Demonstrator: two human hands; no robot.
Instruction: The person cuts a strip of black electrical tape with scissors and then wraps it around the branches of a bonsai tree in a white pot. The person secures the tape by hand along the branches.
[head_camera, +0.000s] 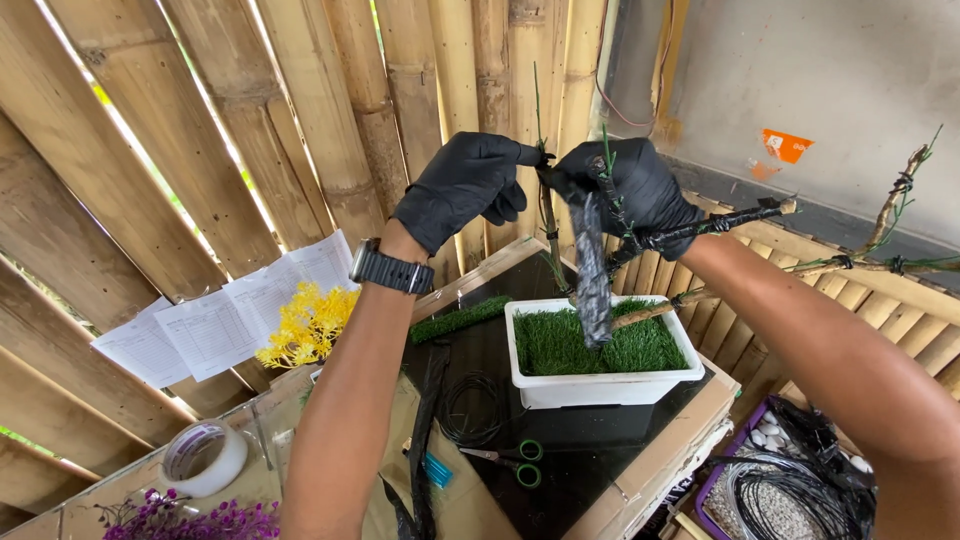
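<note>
My left hand (465, 185) and my right hand (635, 190), both in black gloves, are raised together above a white planter (600, 385) filled with green fake grass. They pinch a black strip of tape (592, 280) that hangs down from a thin upright branch (548, 215). My right hand also grips the branch where a wrapped side twig (715, 225) runs off to the right. A dark watch sits on my left wrist.
The planter stands on a black board (570, 460) with a coil of black wire (475, 410), green-handled scissors (520, 465) and a grass strip (460, 320). Yellow fake flowers (305, 325), papers, a tape roll (205, 458), purple flowers and a tray of pebbles (770, 435) lie around. A bamboo wall stands behind.
</note>
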